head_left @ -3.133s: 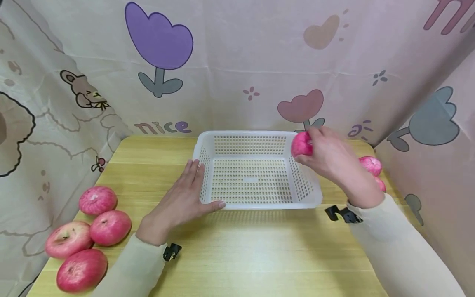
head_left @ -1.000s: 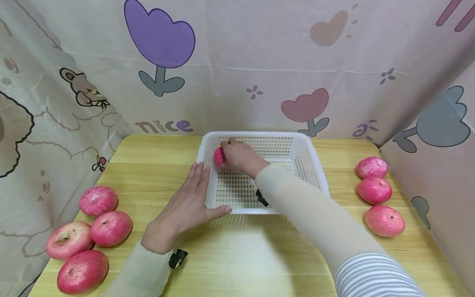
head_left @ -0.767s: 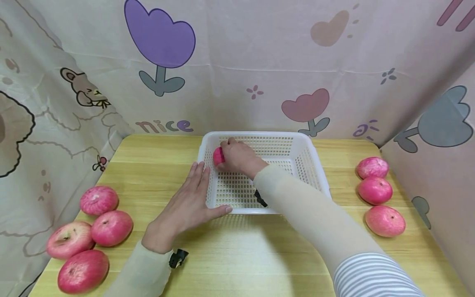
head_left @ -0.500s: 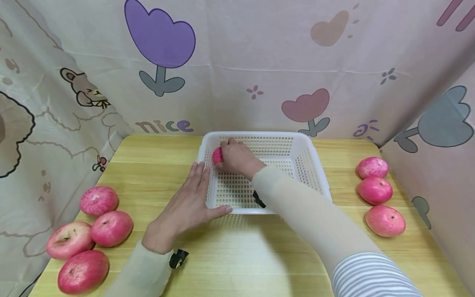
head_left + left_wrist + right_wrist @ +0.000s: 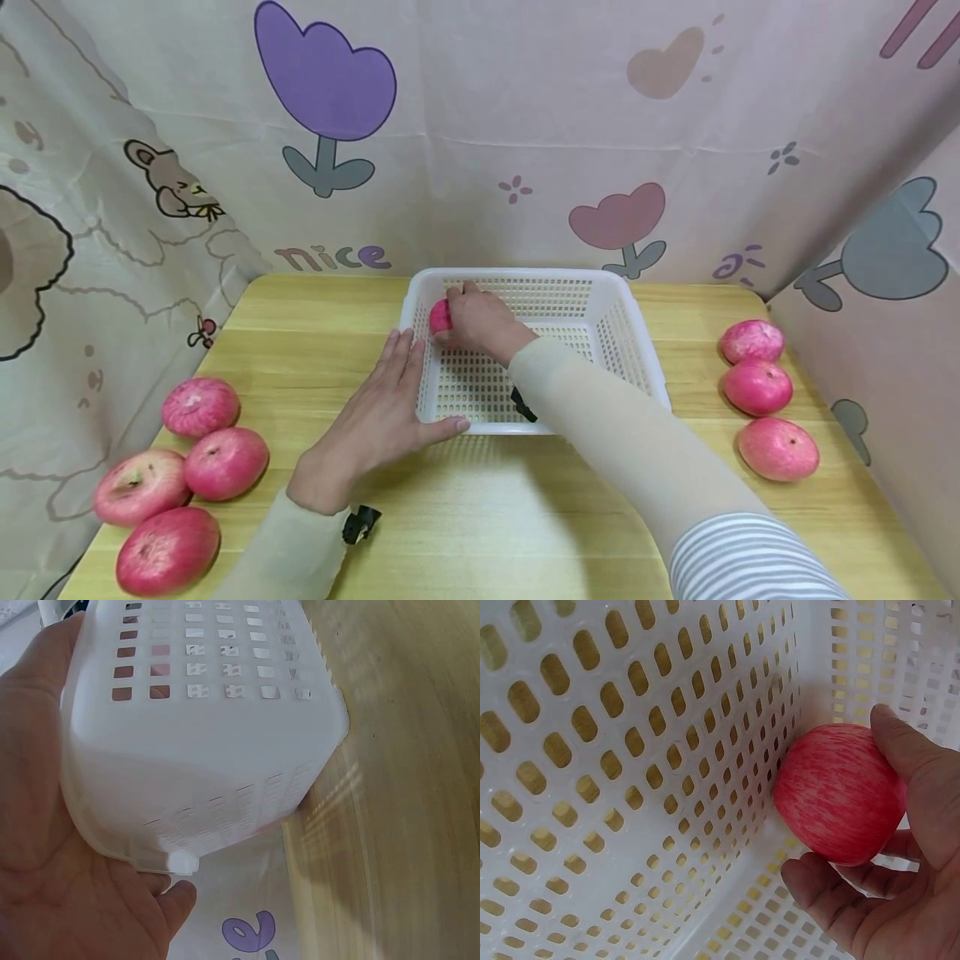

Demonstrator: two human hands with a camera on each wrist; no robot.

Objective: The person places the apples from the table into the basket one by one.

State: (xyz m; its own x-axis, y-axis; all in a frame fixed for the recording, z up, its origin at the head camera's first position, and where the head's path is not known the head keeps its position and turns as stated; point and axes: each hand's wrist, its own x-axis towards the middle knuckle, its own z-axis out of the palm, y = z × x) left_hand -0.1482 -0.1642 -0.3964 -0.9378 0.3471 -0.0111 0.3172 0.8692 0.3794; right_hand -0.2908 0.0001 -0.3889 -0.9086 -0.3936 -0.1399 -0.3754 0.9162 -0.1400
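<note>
A white perforated plastic basket [image 5: 637, 333] stands at the back middle of the wooden table. My right hand [image 5: 483, 323] reaches inside and holds a red apple [image 5: 838, 796] in the back left corner. Thumb and fingers curve round the apple in the right wrist view, and it sits close to the basket floor and wall. My left hand [image 5: 371, 417] rests at the basket's front left corner, fingers straight along the left wall and thumb on the front rim. In the left wrist view its palm lies against the rim [image 5: 67, 750].
Several red apples [image 5: 227, 463] are grouped on the table's left side. Three more apples [image 5: 757, 387] stand in a row near the right edge. A printed cloth [image 5: 465, 125] hangs behind and on both sides of the table [image 5: 480, 517].
My right hand has carried the apple from over the basket's right rim to its back left corner. Over the last second it has hardly moved. My left hand stays on the basket's corner.
</note>
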